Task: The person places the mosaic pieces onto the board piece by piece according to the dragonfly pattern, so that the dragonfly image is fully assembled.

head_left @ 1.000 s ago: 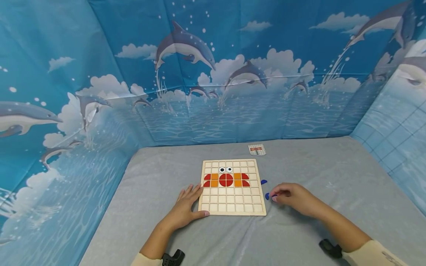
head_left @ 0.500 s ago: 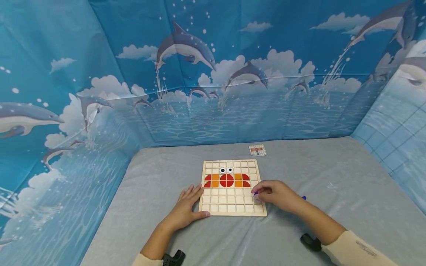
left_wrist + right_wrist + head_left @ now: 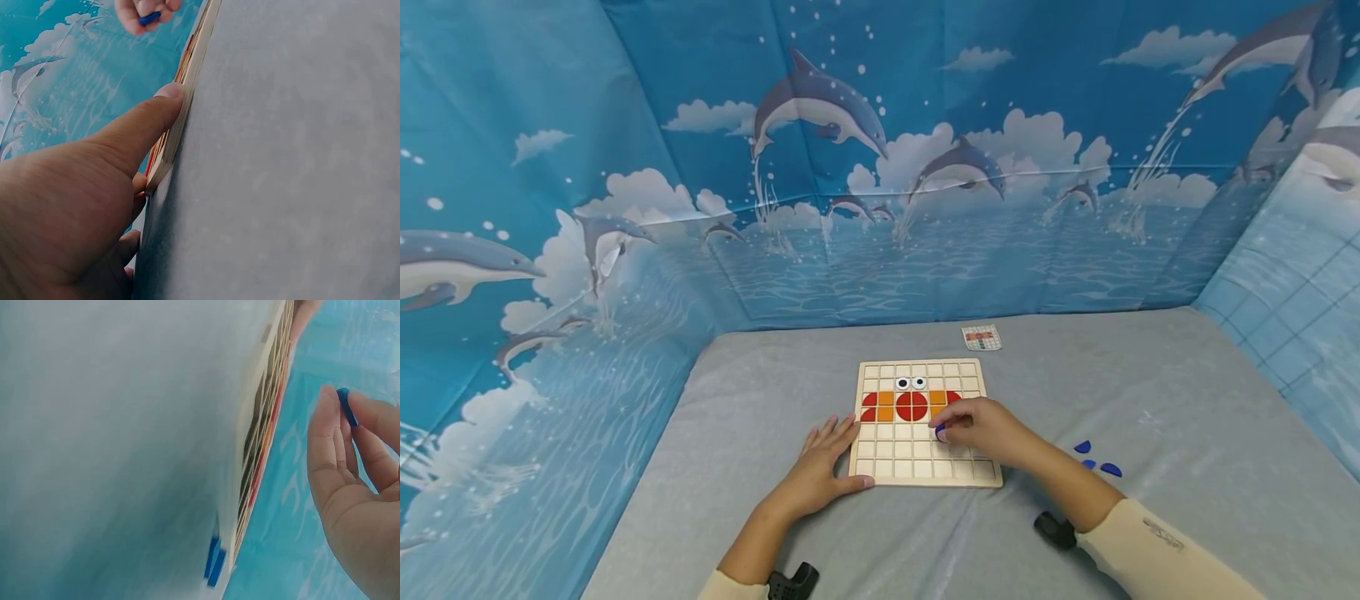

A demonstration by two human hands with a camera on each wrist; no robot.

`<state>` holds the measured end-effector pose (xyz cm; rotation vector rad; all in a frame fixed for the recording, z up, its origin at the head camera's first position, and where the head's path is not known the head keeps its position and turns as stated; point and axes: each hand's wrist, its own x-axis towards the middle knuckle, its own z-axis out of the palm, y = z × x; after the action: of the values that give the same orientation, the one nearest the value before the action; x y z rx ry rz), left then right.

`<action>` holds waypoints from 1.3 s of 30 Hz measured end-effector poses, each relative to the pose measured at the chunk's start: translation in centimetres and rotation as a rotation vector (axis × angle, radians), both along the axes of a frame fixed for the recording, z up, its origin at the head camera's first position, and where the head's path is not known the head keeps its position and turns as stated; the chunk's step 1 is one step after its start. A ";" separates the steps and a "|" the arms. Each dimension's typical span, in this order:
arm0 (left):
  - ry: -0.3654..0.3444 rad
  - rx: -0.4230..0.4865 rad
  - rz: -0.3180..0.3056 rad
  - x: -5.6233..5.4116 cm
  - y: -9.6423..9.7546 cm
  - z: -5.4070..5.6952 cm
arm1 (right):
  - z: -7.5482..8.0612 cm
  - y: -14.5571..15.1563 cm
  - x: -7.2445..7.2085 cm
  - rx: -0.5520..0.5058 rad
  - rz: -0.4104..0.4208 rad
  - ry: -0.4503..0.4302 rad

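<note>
A square wooden grid board point(image 3: 887, 472) lies on the grey cloth, bearing red, orange and eye-patterned pieces. My left hand point(image 3: 811, 477) rests at its left edge with the fingers spread. In the left wrist view, the left thumb point(image 3: 140, 128) touches the board's edge. Over the board's right half, my right hand point(image 3: 981, 429) pinches a small blue piece point(image 3: 940, 432) between thumb and fingertips. The right wrist view shows that blue piece point(image 3: 347, 407) edge-on, apart from the board. My right hand hides part of the grid and the rightmost red pieces.
Loose blue half-round pieces point(image 3: 1111, 470) lie on the cloth right of the board, near my right forearm. Behind the board is a small picture card point(image 3: 981, 337) with a grid pattern. A dolphin-print curtain point(image 3: 850, 267) stands along the back and sides.
My right hand has moved left from the cloth beside the board to above the grid, carrying a blue piece. More loose blue pieces are uncovered at right. My left hand stays put.
</note>
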<state>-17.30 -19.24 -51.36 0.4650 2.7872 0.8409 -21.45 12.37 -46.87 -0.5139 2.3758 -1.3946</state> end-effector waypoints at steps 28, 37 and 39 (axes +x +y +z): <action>0.008 -0.009 -0.005 -0.2 -0.1 -0.1 | -0.7 -5.4 -2.9 0.093 -0.002 0.005; 0.002 -0.009 -0.002 -0.2 -0.1 -0.1 | -1.1 -5.8 -2.9 0.151 0.019 0.073; 0.000 -0.011 -0.001 -0.2 -0.1 -0.1 | -1.1 -5.9 -2.8 0.157 0.023 0.085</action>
<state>-17.46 -19.35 -51.46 0.4642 2.7905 0.8248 -24.27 6.44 -47.93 -0.5657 2.5129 -1.1867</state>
